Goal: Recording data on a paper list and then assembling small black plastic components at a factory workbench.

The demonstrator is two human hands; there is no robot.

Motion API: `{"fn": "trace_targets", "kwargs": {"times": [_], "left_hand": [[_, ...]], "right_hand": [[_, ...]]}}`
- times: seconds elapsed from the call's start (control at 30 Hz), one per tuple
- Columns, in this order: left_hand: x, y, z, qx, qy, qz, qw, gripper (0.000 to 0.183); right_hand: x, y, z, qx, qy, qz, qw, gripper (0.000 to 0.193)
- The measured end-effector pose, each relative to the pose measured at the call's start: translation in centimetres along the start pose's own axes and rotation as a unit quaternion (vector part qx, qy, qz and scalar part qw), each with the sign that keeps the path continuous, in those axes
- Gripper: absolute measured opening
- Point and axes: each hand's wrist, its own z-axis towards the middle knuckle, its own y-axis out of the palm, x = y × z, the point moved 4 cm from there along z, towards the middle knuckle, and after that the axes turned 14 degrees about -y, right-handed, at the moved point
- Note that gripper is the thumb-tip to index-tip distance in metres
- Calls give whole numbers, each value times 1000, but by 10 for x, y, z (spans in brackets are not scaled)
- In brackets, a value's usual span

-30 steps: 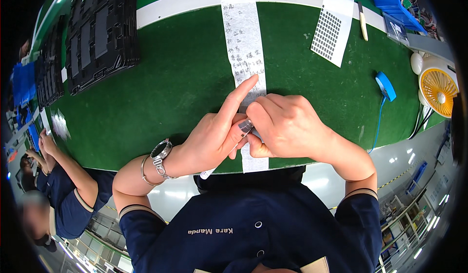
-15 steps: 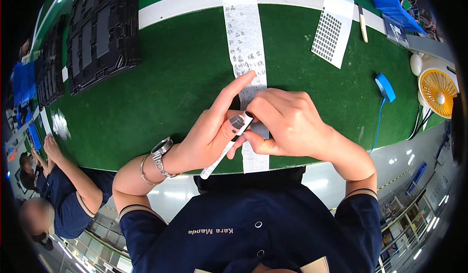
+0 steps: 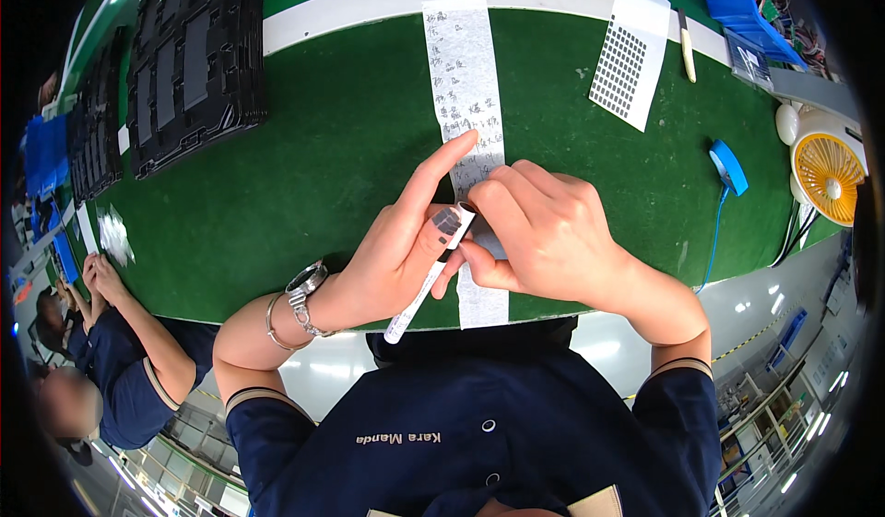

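Note:
My left hand point(image 3: 392, 249) is closed on a white marker pen point(image 3: 417, 303) with a black band, held slantwise. Its index finger points away over the paper, and several small dark grey square stickers point(image 3: 446, 222) cling to the thumb. Close by on the right, my right hand point(image 3: 553, 226) has its fingers curled in beside the pen's upper end. Whatever those fingertips grip is hidden. Beneath both hands runs a long white paper strip point(image 3: 461, 47) with handwriting, lying on the green tabletop point(image 3: 341, 148).
Far right lie a white sheet with rows of dark squares point(image 3: 619, 74) and a pale-handled knife point(image 3: 688, 56). A blue corded disc point(image 3: 727, 166) and a yellow-white fan point(image 3: 828, 171) stand at right. Black trays point(image 3: 198, 74) are stacked at left, near a co-worker's hands point(image 3: 101, 277).
My right hand has shifted slightly, its knuckles now farther right. The pen's lower end has moved a little right and nearer me. At left, the co-worker's hands have moved slightly.

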Motion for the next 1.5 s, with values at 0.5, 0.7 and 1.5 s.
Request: {"fn": "trace_targets", "kwargs": {"times": [0.5,0.7,1.5], "left_hand": [[2,2,0,45,30,-24,998,54],[0,3,0,46,38,-16,998,48],[-3,-1,-1,51,27,-11,998,49]], "right_hand": [[-11,15,-6,-10,-31,-46,998,23],[-11,17,-6,11,-20,-50,998,22],[0,12,-2,14,13,73,997,24]]}}
